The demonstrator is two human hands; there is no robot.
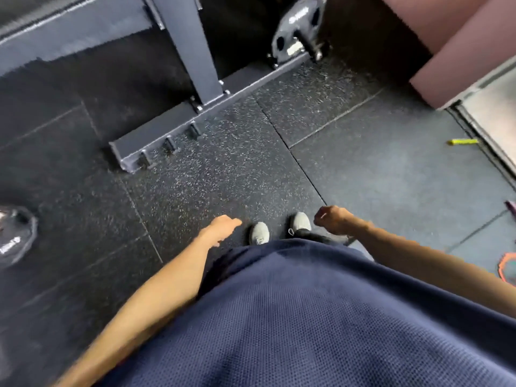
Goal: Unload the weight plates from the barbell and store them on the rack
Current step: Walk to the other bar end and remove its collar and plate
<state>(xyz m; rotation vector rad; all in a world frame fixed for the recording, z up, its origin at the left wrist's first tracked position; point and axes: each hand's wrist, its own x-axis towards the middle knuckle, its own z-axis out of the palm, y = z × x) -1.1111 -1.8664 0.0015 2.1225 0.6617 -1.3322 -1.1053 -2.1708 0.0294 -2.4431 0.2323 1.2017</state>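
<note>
Floor (363,174): rubber tiles, matt, rough grain, pale flecks, thin seams between tiles.
Rack base (178,129): painted metal, dark grey, smooth, dull sheen, bolt heads along the edge.
Weight plate (296,37), upper centre: dark coating, faint gloss, blurred.
Plate (16,236), left edge: dark, slightly shiny rim, blurred.
Shirt (307,317): navy knit cloth, fine waffle texture, matt.
Shoes (259,233): grey woven fabric, matt.
Padding (458,37), upper right: maroon, smooth, vinyl-like.

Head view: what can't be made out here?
- Barbell: not in head view.
- Dark round weight plate: cut by left edge, lettering blurred.
- Grey weight plate on rack peg: top cut off, label blurred.
- Right hand: fingers curled under, motion-blurred.
- Left hand: blurred.
</note>
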